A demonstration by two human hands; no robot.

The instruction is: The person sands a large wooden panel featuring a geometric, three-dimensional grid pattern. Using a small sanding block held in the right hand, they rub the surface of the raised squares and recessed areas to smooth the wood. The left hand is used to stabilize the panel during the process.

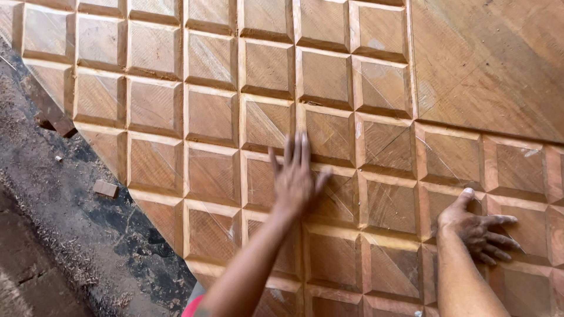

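Note:
A large wooden panel [211, 111] carved into a grid of raised square blocks fills most of the view. My left hand [296, 176] lies flat on it near the middle, fingers spread and pointing away from me, slightly blurred. Lower right on the same panel rests my right hand [479, 226], palm down, its fingers curled toward the right and its thumb pointing up. Neither hand holds anything. Both forearms come in from the bottom edge.
A plain flat wooden board [487, 64] adjoins the carved grid at the upper right. Left of the panel is dark, dusty ground [64, 235] with sawdust, a small wood offcut [106, 188] and another wood scrap [56, 120] by the panel's edge.

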